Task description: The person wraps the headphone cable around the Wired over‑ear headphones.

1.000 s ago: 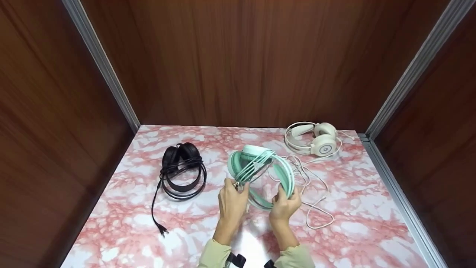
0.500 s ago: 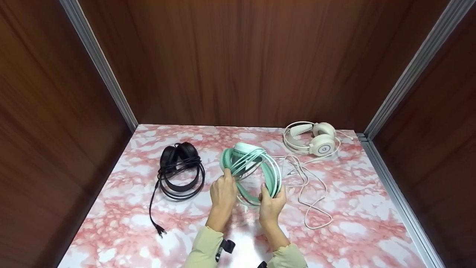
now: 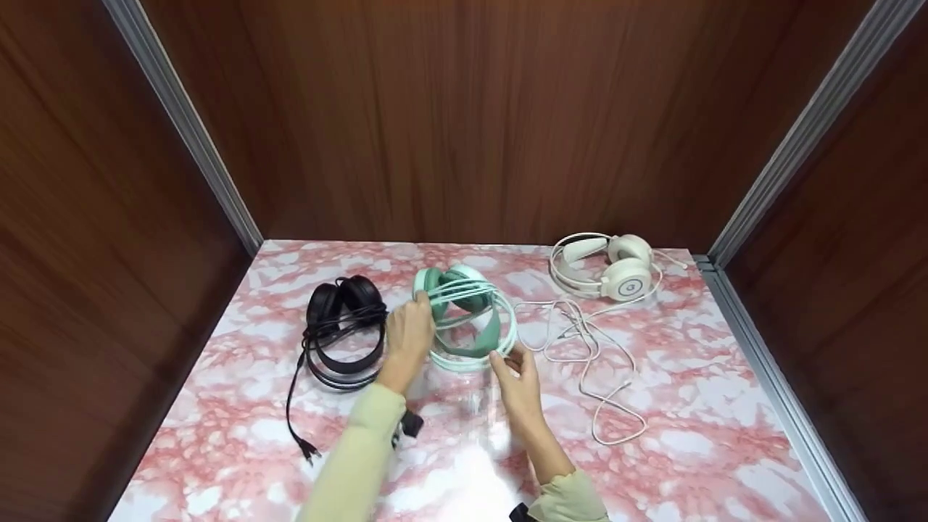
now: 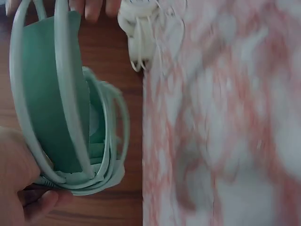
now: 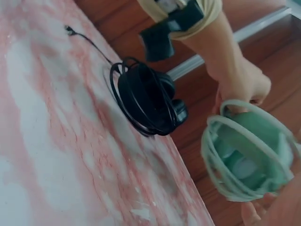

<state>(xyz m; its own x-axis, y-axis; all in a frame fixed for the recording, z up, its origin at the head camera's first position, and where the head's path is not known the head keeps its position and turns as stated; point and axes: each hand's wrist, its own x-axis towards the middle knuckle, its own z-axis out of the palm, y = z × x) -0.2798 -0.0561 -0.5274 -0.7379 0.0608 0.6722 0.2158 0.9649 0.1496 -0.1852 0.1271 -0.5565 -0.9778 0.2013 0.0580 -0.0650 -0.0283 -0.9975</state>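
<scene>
A pair of mint-green headphones (image 3: 487, 335), its pale green cable wound round the earcups and headband, is held above the table between both hands. My left hand (image 3: 411, 332) grips it at the left earcup side. At the headband's lower right, my right hand (image 3: 518, 380) pinches the rim between thumb and fingers. In the left wrist view the green band (image 4: 51, 94) stands near the camera, with my left hand (image 4: 16, 174) at its lower end. The right wrist view shows the headphones (image 5: 244, 136) between both hands, some fingers hidden behind it.
Black headphones (image 3: 348, 362) with a bundled cable lie close to my left forearm. White headphones (image 3: 629, 279) lie at the back right, their loose cable (image 3: 616, 395) spread over the marbled table (image 3: 696, 449). Brown wood-grain walls (image 3: 464, 123) enclose the back and sides.
Both hands have moved left with the green headphones, which now lie flatter to the view, beside the black pair. The right hand's grip has shifted to the headband's lower right.
</scene>
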